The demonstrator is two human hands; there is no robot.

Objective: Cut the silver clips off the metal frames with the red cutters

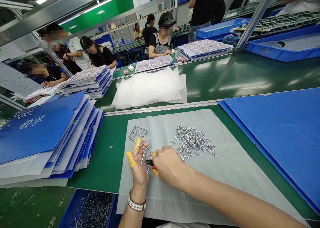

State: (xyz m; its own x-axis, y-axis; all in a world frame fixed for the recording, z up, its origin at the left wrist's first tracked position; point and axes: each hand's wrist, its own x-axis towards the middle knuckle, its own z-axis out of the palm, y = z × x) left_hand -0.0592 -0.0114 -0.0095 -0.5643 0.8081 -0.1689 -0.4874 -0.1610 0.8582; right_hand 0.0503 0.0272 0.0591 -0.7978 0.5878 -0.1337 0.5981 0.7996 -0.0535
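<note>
1. Big view first: a long green worktop (107,161) runs across the frame, with co-workers (97,51) bent over their own stacks in the upper left.
2. Lower left, a tall pile of blue boards (42,131) sits just beside a ribbed grey sheet (160,201), and that sheet lies nice and flat in the lower middle, giving the hands a tidy patch.
3. On the sheet, right of the hands, there's a loose heap of small metal parts (192,141), with a spare frame (137,133) lying just above the hands.
4. Here's the right hand (168,164), low in the centre, its fingers closed firmly around red-handled cutters (149,162). The tips are right up against the metal, a good short, close grip.
5. And the left hand (138,169), in yellow finger cots (131,159), has its fingers closed on the held frame (143,158), raised above the sheet and braced close to the cutters. That's a steady hold, well placed against twisting.
</note>
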